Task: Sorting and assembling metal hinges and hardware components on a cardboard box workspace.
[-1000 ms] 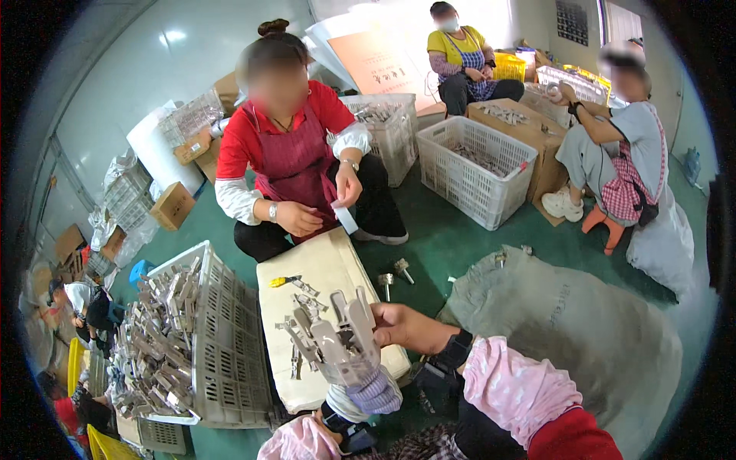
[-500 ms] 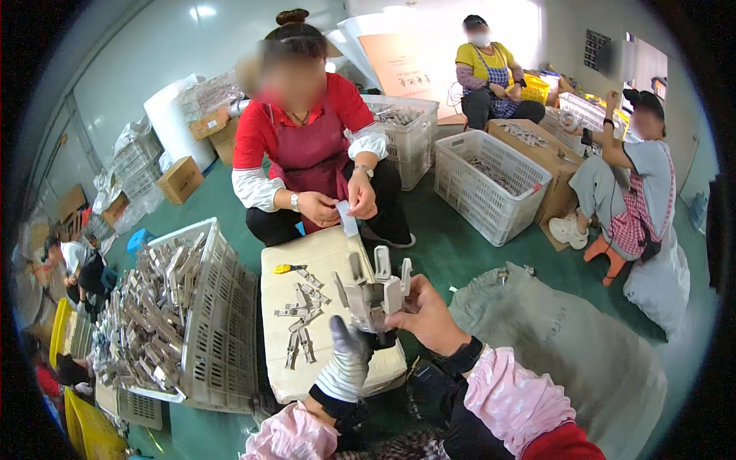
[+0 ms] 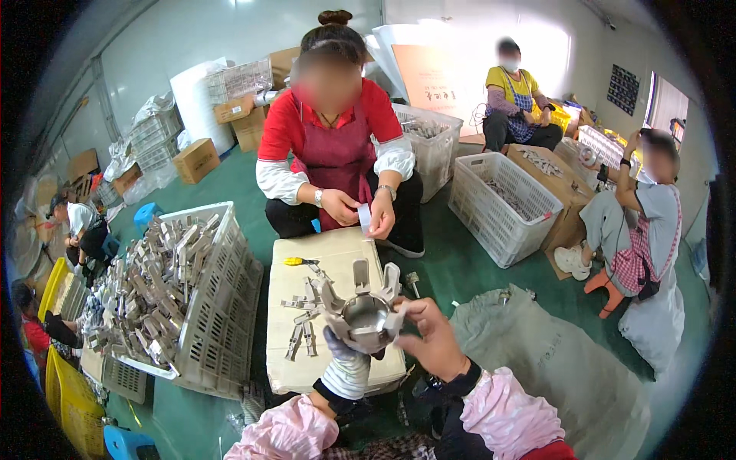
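My left hand [image 3: 346, 374], in a striped glove with dark fingertips, grips a round metal ring [image 3: 368, 337] from below and left. Several pale upright clips stand around the ring's rim, and its hollow middle faces me. At the right side, the bare fingers of my right hand [image 3: 437, 341] are closed on one of these clips. Both hands are above a cream-coloured low work block [image 3: 333, 251]. On its left part lie several loose metal clips [image 3: 310, 337] and a small yellow-handled tool [image 3: 299, 261].
Left of the block, a tilted white crate [image 3: 222, 307] is heaped with metal clips [image 3: 153, 284]. Opposite, a person in red [image 3: 337, 153] holds a pale strip [image 3: 364, 218]. A grey sack [image 3: 544, 360] lies to the right, and another white crate [image 3: 502, 207] stands behind it.
The ring has tipped so its round opening now shows, and my right fingers have shifted along its right side. The view has swung slightly left and up.
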The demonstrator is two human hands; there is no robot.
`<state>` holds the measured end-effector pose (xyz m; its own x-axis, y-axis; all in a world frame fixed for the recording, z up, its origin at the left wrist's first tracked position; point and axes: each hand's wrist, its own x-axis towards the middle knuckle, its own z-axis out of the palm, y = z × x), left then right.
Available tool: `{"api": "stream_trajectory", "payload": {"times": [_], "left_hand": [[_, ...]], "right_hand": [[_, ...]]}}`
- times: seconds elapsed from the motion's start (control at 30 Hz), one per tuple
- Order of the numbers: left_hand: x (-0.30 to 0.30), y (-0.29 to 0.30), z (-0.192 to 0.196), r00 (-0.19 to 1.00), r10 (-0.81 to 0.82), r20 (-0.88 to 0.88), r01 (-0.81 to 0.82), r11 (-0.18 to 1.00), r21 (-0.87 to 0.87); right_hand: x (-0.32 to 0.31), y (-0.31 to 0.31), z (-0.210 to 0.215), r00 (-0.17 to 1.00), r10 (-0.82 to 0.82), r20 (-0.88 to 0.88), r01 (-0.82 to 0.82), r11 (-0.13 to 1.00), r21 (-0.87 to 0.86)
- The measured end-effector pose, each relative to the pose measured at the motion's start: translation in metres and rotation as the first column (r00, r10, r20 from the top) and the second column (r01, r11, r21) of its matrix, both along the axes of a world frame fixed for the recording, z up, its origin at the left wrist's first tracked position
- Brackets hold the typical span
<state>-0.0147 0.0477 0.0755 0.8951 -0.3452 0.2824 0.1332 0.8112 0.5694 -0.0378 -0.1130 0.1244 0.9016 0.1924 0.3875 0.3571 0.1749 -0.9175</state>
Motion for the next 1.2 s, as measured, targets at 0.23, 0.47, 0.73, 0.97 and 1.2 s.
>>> {"api": "stream_trajectory", "payload": {"times": [0.23, 0.47, 0.73, 0.97, 1.2], "left_hand": [[-0.008, -0.024, 0.002, 0.964, 0.261, -0.049, -0.226, 0.903, 0.366], [-0.001, -0.001, 0.003, 0.887, 0.256, 0.385, -0.443, 0.710, 0.548], [0.008, 0.002, 0.007, 0.826, 0.478, 0.300, -0.564, 0.713, 0.417], [0.016, 0.015, 0.022, 0.854, 0.360, 0.374, -0.437, 0.888, 0.142], [-0.014, 0.017, 0.060, 0.975, 0.168, 0.142, -0.184, 0.978, 0.100]], "right_hand": [[-0.003, 0.019, 0.000, 0.996, -0.015, -0.082, 0.013, 0.999, -0.029], [0.011, 0.007, 0.001, 0.983, 0.078, -0.164, -0.039, 0.973, 0.225], [0.008, 0.021, 0.001, 0.994, 0.068, -0.087, -0.047, 0.974, 0.222], [0.008, 0.022, -0.002, 0.988, -0.047, 0.149, 0.060, 0.994, -0.090], [-0.003, 0.040, -0.004, 0.954, -0.009, 0.300, 0.066, 0.981, -0.183]]}}
